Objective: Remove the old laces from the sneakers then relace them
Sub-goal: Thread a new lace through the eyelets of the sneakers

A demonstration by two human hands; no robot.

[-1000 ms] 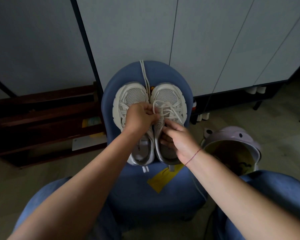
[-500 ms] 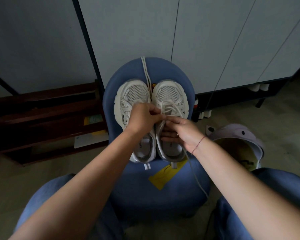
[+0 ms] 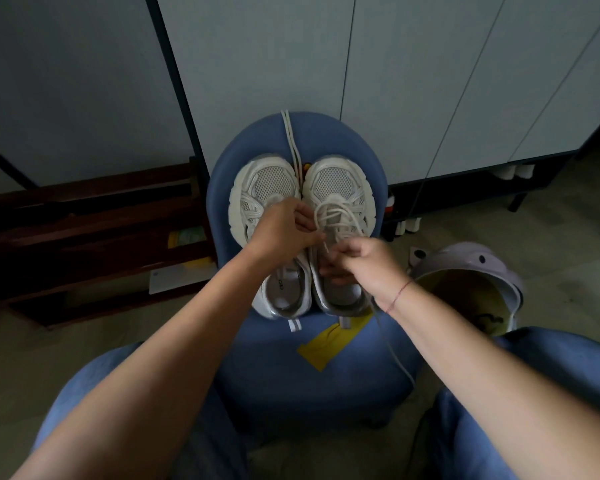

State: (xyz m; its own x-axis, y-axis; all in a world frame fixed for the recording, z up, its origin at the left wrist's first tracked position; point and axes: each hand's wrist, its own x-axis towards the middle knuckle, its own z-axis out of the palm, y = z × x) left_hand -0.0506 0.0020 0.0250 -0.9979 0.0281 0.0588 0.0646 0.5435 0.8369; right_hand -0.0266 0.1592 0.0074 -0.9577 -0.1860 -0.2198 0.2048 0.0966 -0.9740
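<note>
**Operator:** Head view: where are the sneakers (image 3: 264,183) sitting?

**Technician:** Both are sitting side by side on the blue stool (image 3: 326,382), toes pointing away; a spare lace (image 3: 292,147) is lying between them.

**Operator:** And the hands?

**Technician:** The left hand (image 3: 284,233) is pinching the lace (image 3: 333,216) over the right sneaker (image 3: 336,183); the right hand (image 3: 368,268) is gripping its tail. Advisable: drawing slack evenly, one eyelet at a time.
</note>
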